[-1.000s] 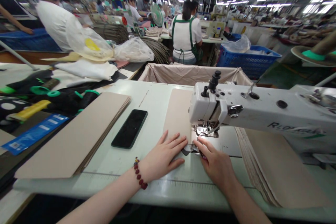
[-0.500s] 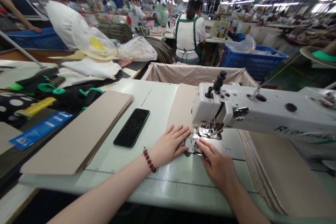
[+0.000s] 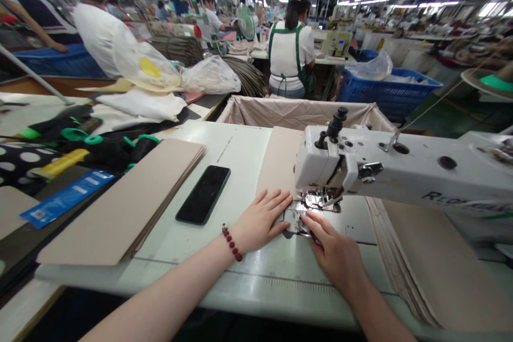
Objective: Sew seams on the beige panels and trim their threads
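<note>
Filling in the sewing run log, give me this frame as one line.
left hand: flat on beige panel | right hand: fingertips near presser foot | sewing machine: arm above panel

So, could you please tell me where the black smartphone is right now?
In the head view, the black smartphone lies face up on the white sewing table, between the stack of beige panels on its left and the person's left hand nearer the camera on its right.

A long, flat, beige rectangular panel of stiff sheet material (image 3: 278, 163) lies lengthwise, its near end running under the steel presser foot (image 3: 323, 202); a small dark-edged piece (image 3: 292, 220) sits just in front of that foot.
</note>
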`<move>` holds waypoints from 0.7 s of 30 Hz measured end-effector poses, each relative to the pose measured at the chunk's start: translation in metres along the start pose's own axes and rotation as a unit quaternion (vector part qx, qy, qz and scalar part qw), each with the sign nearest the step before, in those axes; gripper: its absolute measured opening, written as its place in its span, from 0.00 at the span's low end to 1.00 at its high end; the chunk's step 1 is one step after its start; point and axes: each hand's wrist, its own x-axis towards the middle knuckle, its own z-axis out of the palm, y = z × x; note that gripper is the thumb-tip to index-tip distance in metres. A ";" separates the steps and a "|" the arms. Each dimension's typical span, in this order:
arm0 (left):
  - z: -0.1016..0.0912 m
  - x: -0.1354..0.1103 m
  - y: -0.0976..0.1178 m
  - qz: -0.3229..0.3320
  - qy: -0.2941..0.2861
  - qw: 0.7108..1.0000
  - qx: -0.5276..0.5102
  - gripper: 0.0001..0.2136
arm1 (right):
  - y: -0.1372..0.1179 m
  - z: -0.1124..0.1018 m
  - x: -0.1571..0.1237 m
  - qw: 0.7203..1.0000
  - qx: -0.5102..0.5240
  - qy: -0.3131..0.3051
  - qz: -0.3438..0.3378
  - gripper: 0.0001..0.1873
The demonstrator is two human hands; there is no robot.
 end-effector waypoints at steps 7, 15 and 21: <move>-0.001 0.000 0.000 -0.005 0.000 1.000 -0.015 0.28 | 0.000 0.002 0.000 1.000 0.001 -0.005 0.008 0.31; -0.004 -0.002 0.001 -0.011 -0.004 0.998 -0.060 0.28 | 0.001 0.005 -0.001 1.000 -0.008 0.009 -0.007 0.29; -0.008 -0.003 0.002 -0.015 0.000 0.999 -0.050 0.29 | 0.005 0.013 -0.005 0.999 -0.014 0.032 -0.034 0.30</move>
